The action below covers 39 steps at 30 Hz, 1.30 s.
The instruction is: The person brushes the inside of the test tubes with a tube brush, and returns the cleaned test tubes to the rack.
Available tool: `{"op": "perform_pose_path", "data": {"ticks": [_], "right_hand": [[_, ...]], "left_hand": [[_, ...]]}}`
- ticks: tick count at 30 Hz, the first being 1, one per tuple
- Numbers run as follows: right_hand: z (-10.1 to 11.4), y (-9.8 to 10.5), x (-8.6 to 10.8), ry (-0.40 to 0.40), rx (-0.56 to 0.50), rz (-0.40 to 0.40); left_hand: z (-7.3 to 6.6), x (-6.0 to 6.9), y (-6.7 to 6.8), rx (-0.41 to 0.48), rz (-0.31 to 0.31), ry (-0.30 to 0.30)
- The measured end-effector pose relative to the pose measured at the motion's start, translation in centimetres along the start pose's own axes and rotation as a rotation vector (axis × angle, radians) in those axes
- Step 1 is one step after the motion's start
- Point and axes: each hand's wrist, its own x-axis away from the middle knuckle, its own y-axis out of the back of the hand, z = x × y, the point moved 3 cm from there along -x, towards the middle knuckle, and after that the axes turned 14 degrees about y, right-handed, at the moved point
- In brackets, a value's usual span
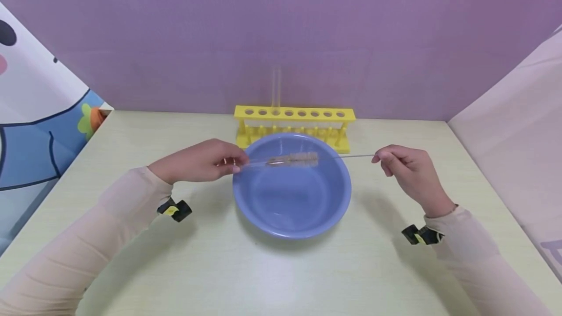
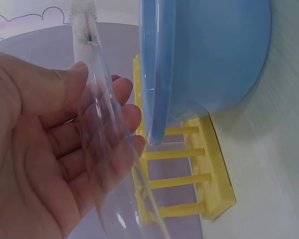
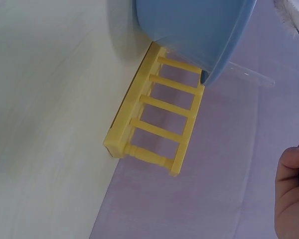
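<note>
Over the blue basin (image 1: 291,199), my left hand (image 1: 210,161) holds a clear test tube (image 2: 112,164) between thumb and fingers, roughly level and pointing right. A test tube brush (image 1: 303,159) with pale bristles lines up with it. In the left wrist view the tip of the bristles (image 2: 83,22) is at the tube's mouth and seems partly inside. My right hand (image 1: 406,172), to the right of the basin, pinches the end of the brush's thin wire handle (image 1: 356,156). The right wrist view catches only part of that hand (image 3: 294,191) and some bristles (image 3: 291,17).
Behind the basin stands a yellow test tube rack (image 1: 294,113) with a row of holes. One clear test tube (image 1: 276,87) is upright in it. The pale tabletop (image 1: 276,277) meets a purple backdrop (image 1: 281,23) at the rear, with a cartoon-print cloth (image 1: 39,101) on the left.
</note>
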Motion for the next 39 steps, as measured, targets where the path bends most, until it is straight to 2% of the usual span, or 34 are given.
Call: {"op": "perform_pose_path", "data": {"ticks": [20,32,39], "right_hand": [[0.3,-0.5,-1.0,-0.087,0.038,0.070],[-0.1,-0.7,-1.7,-0.155,0.008,0.102],[0.2,-0.9,-1.9,-0.200,-0.055,0.111]], "left_hand": [[-0.4,-0.2,0.1,-0.027,-0.065,0.007],[-0.5,-0.4,0.0,-0.064,-0.114,0.003],[-0.6,-0.5,-0.1,-0.089,-0.136,0.009]]}}
